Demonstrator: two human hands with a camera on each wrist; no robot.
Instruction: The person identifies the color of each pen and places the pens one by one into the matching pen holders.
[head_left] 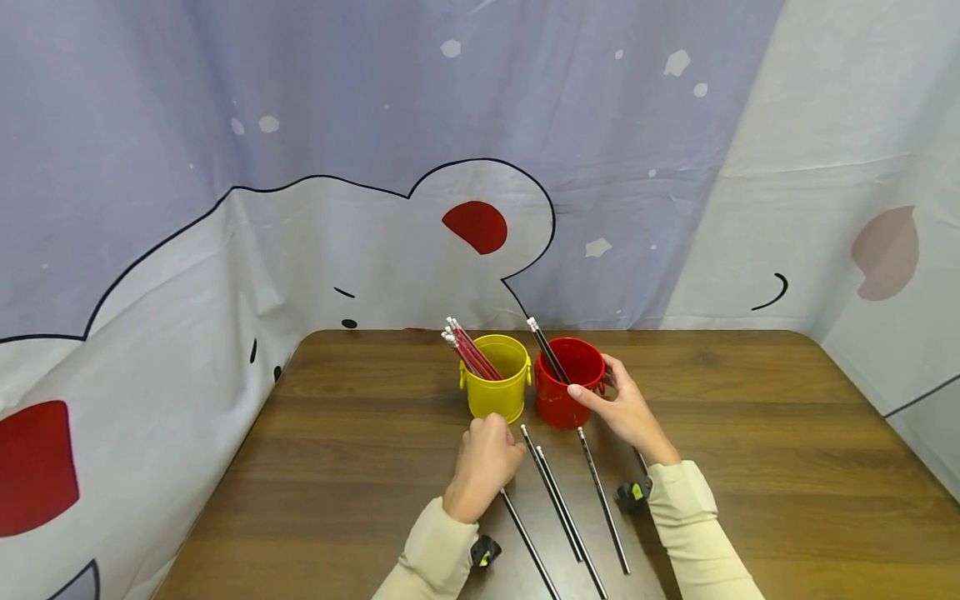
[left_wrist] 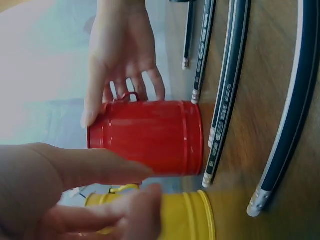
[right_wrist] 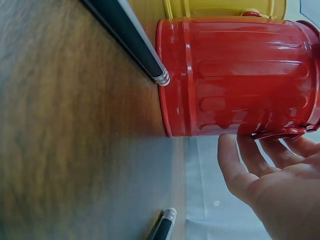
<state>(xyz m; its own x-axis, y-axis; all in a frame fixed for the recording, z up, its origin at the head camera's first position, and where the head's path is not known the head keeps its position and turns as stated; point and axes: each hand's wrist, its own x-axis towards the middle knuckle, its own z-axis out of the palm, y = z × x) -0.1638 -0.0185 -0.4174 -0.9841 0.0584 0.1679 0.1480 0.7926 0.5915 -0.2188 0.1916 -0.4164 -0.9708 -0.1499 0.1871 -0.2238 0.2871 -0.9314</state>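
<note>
My right hand (head_left: pixel 628 410) is at the right side of a small red bucket (head_left: pixel 557 405), its thumb over the near rim and its fingers against the side by the handle. Two black pencils (head_left: pixel 550 352) lean in that bucket, white eraser ends up. My left hand (head_left: pixel 486 463), fingers loosely curled, hovers in front of a yellow bucket (head_left: pixel 495 402); between its thumb and fingers nothing shows in the left wrist view. Several red pencils (head_left: pixel 472 354) with white ends stand in the yellow bucket. Black pencils (head_left: pixel 602 498) lie on the table between my forearms.
The two buckets stand side by side at the back of the brown wooden table (head_left: pixel 352 442). Behind it hangs a printed cloth (head_left: pixel 360 242). Another black pencil (right_wrist: pixel 164 227) lies near my right wrist, partly hidden by the arm in the head view.
</note>
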